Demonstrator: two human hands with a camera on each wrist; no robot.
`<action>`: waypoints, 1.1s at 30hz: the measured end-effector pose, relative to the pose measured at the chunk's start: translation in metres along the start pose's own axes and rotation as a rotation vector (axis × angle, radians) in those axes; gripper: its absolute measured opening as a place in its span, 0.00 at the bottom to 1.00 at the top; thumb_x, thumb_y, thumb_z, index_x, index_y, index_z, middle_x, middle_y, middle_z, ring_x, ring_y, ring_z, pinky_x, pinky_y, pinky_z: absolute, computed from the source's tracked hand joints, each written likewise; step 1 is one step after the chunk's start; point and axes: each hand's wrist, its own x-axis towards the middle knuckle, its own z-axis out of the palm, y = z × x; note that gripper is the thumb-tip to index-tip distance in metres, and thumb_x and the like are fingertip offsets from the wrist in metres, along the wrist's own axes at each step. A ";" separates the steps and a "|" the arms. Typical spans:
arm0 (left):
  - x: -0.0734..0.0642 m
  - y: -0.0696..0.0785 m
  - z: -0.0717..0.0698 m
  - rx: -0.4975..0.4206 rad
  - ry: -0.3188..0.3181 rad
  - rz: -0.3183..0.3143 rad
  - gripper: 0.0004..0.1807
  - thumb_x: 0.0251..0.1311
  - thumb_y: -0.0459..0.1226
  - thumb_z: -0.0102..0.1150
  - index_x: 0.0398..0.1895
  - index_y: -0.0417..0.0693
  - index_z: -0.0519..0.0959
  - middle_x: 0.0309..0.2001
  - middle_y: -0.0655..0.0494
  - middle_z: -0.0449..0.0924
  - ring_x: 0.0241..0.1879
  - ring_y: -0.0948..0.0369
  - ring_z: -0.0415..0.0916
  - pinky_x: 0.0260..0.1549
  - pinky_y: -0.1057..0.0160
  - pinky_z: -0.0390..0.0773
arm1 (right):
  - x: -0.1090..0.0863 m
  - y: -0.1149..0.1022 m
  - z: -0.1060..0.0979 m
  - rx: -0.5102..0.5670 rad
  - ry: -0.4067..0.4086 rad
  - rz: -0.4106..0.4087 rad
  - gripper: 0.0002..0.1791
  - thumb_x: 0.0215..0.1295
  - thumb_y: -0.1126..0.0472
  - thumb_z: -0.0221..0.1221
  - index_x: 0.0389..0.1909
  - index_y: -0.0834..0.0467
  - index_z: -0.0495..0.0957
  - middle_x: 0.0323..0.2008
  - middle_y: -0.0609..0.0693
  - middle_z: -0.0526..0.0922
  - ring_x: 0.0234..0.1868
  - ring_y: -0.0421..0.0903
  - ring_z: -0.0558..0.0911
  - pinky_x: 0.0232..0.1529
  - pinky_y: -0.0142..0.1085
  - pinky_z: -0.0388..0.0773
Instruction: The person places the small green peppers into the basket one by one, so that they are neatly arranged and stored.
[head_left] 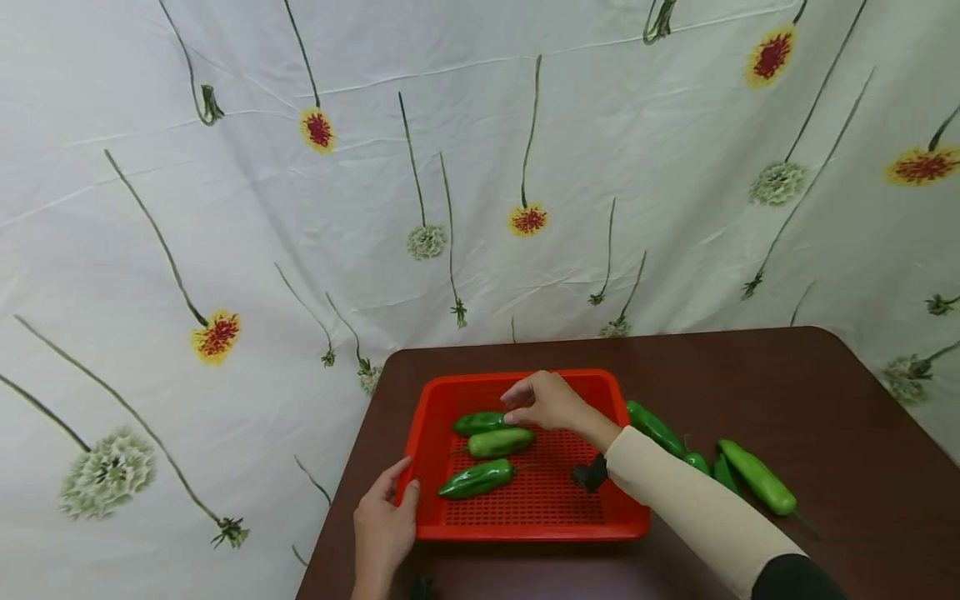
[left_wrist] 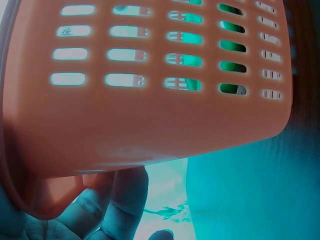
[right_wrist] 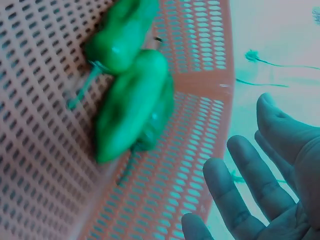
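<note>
A red plastic basket (head_left: pixel 532 532) with slotted walls stands on the dark table. Inside it, on the left side, lie green peppers: a front one (head_left: pixel 476 481), a middle one (head_left: pixel 501 442) and a back one (head_left: pixel 477 423). My left hand (head_left: pixel 385 523) grips the basket's left rim, its fingers (left_wrist: pixel 127 200) under the edge in the left wrist view. Over the back of the basket hovers my right hand (head_left: pixel 551 402), just beside the back pepper. The right wrist view shows its fingers (right_wrist: pixel 225 187) spread apart, with nothing held.
Several more green peppers lie on the table right of the basket, among them a long one (head_left: pixel 757 477) and another (head_left: pixel 654 428) against the basket's right side. Behind the brown tabletop (head_left: pixel 780 375) hangs a white cloth (head_left: pixel 465 50) with printed flowers.
</note>
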 end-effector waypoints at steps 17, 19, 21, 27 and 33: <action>0.002 -0.001 0.000 0.033 0.011 0.019 0.19 0.59 0.41 0.59 0.55 0.62 0.77 0.37 0.50 0.83 0.29 0.59 0.77 0.22 0.66 0.75 | -0.028 0.003 -0.047 0.059 0.222 0.046 0.21 0.52 0.51 0.67 0.49 0.44 0.80 0.45 0.45 0.84 0.40 0.44 0.83 0.37 0.35 0.79; 0.002 -0.001 0.001 0.034 0.008 0.019 0.19 0.59 0.42 0.59 0.55 0.62 0.77 0.37 0.50 0.83 0.30 0.59 0.77 0.22 0.66 0.75 | -0.031 0.004 -0.053 0.057 0.244 0.044 0.21 0.52 0.50 0.67 0.50 0.44 0.80 0.46 0.45 0.84 0.40 0.44 0.82 0.37 0.35 0.79; 0.002 -0.001 0.001 0.037 0.006 0.012 0.19 0.60 0.42 0.59 0.56 0.62 0.76 0.37 0.51 0.83 0.30 0.59 0.77 0.22 0.67 0.76 | -0.035 0.005 -0.058 0.057 0.265 0.046 0.21 0.53 0.49 0.66 0.50 0.43 0.79 0.48 0.45 0.84 0.41 0.44 0.81 0.37 0.36 0.79; 0.003 -0.001 0.001 0.042 0.010 0.021 0.19 0.59 0.42 0.59 0.55 0.63 0.76 0.39 0.50 0.84 0.31 0.58 0.78 0.23 0.66 0.76 | -0.046 0.010 -0.075 0.078 0.333 0.046 0.21 0.54 0.47 0.65 0.51 0.42 0.78 0.48 0.44 0.82 0.42 0.44 0.81 0.35 0.37 0.78; 0.003 -0.002 0.002 0.043 0.015 0.035 0.19 0.60 0.42 0.58 0.56 0.63 0.76 0.39 0.49 0.84 0.30 0.58 0.78 0.23 0.66 0.76 | -0.061 0.018 -0.085 0.125 0.374 0.043 0.22 0.54 0.45 0.65 0.51 0.41 0.78 0.48 0.42 0.82 0.42 0.44 0.81 0.37 0.38 0.79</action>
